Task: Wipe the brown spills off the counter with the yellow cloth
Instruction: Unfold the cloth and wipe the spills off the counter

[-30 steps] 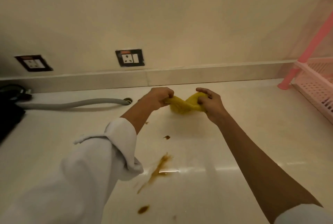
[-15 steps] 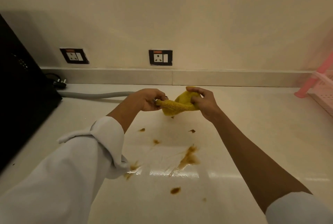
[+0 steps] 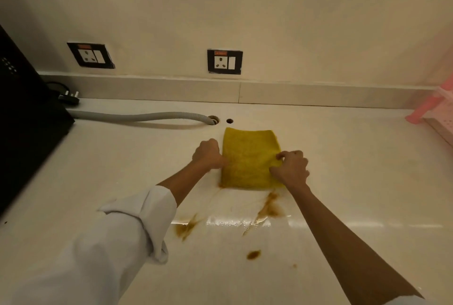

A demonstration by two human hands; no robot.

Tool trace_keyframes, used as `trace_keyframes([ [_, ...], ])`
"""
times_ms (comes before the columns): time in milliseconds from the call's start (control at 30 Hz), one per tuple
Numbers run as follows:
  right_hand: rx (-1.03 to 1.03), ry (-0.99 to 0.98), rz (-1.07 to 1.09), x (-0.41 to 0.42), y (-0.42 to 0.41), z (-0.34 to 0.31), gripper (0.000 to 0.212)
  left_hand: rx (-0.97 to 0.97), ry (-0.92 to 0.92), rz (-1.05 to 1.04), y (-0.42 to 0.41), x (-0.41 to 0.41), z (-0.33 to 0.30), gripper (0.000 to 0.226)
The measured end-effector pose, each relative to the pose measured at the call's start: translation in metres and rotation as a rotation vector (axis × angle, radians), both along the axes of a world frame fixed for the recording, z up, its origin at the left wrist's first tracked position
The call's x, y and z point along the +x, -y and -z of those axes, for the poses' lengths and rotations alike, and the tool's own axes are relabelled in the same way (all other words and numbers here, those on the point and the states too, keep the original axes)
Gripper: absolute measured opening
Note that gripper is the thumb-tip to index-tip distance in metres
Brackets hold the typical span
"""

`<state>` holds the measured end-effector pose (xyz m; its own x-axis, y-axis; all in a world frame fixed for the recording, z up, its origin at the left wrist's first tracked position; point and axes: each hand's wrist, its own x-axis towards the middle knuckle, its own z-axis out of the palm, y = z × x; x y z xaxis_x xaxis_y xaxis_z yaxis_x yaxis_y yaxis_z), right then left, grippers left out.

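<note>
Worktop (image 3: 343, 157) wide and pale, and the cloth (image 3: 247, 157) lies flat on it as a folded rectangle, long axis running away from the person, far short edge toward the wall. Left hand (image 3: 209, 155) is curled tight at the cloth's left edge; right hand (image 3: 290, 170) pinches the near right corner, fingers closed on the fabric. Setup looks done, wiping barely begun. Spills (image 3: 269, 206) sit just below the near edge, another (image 3: 186, 227) to the left, a drop (image 3: 253, 254) nearer still. Next move, I'd say: press down and drag toward the body through the stains.
</note>
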<state>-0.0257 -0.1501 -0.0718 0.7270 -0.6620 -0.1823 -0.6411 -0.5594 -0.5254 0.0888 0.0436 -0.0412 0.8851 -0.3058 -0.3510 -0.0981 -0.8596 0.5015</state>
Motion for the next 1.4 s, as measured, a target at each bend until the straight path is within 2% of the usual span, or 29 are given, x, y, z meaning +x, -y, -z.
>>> trace_keyframes([
  [67, -0.117, 0.100, -0.045, 0.004, 0.000, -0.003, 0.048, 0.032, 0.170, -0.009, -0.009, 0.010, 0.000, 0.048],
  [167, -0.169, 0.290, -0.217, 0.022, -0.007, -0.007, 0.043, -0.007, 0.326, 0.005, -0.028, 0.025, 0.003, 0.049],
  [233, -0.192, 0.308, -0.353, 0.036, -0.016, -0.003, 0.041, -0.047, 0.405, 0.038, -0.049, 0.029, 0.008, 0.050],
  [333, -0.307, 0.103, -0.501, 0.054, -0.021, 0.015, 0.055, -0.043, 0.470, 0.034, -0.096, 0.032, 0.023, 0.049],
  [400, -0.369, -0.050, -0.526, 0.059, -0.018, 0.032, 0.069, -0.007, 0.500, 0.008, -0.136, 0.036, 0.032, 0.051],
  [467, -0.394, -0.103, -0.520, 0.061, -0.016, 0.047, 0.076, 0.056, 0.538, -0.005, -0.179, 0.040, 0.039, 0.054],
  [533, -0.420, -0.104, -0.505, 0.062, -0.015, 0.055, 0.082, 0.130, 0.533, -0.002, -0.222, 0.042, 0.047, 0.057],
  [700, -0.447, -0.110, -0.511, 0.064, -0.014, 0.059, 0.094, 0.257, 0.351, 0.038, -0.300, 0.022, 0.081, 0.065],
  [833, -0.453, -0.127, -0.520, 0.063, -0.017, 0.055, 0.096, 0.225, 0.359, 0.097, -0.321, 0.018, 0.091, 0.072],
  [1133, -0.465, -0.151, -0.516, 0.068, -0.031, 0.053, 0.099, 0.086, 0.381, 0.092, -0.330, 0.023, 0.100, 0.071],
  [1400, -0.457, -0.118, -0.584, 0.096, -0.106, 0.056, 0.103, 0.010, 0.355, 0.081, -0.330, 0.021, 0.097, 0.069],
])
